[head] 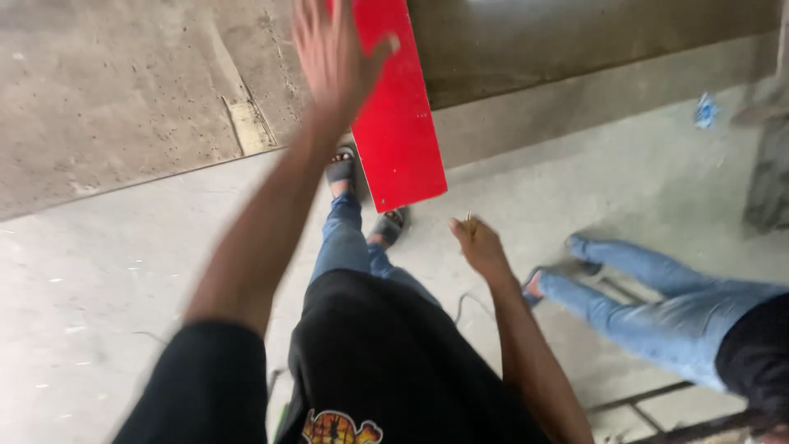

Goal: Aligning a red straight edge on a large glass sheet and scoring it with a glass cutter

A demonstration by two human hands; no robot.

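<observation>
My left hand (333,53), fingers spread, touches the red board (399,107) at top middle. My right hand (477,245) pinches something small. Grey concrete floor (107,279) below; another person's legs (649,304) lower right.

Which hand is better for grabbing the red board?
Probably the left hand: it is raised, fingers spread, right against the red board. The right hand hangs lower, pinching something small, apart from the board.

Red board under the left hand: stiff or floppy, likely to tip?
Probably stiff: the red board shows straight edges and no sag. Likely tippy: it looks tilted, with only the left hand against it. Its glossy face may be slippery.
</observation>
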